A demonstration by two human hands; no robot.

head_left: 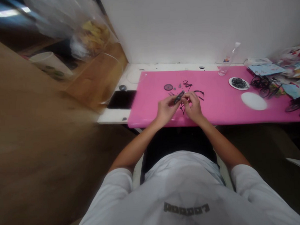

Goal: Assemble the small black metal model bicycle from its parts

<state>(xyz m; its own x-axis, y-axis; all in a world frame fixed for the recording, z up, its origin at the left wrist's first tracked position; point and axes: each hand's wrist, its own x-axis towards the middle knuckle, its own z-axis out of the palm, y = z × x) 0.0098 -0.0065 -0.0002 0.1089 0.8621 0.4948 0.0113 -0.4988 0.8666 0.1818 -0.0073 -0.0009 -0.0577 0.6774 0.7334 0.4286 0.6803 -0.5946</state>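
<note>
Above the pink mat, my left hand (166,109) grips a small black toy-bicycle wheel (179,97), held tilted between thumb and fingers. My right hand (192,107) is closed beside the wheel's right edge, its fingertips pinched together; what they hold is too small to make out. Behind my hands another black wheel (168,87) lies flat on the mat. Thin black bicycle parts (187,85) are scattered nearby, with a curved black piece (199,92) to the right. A slim black frame-like part (182,109) shows between my hands, partly hidden.
To the right are a white plate of black parts (232,87), a white disc (254,101), a clear bottle (229,59) and several small black bicycles (262,85). A dark flat object (122,99) lies left of the pink mat (218,106). Wooden boards stand farther left.
</note>
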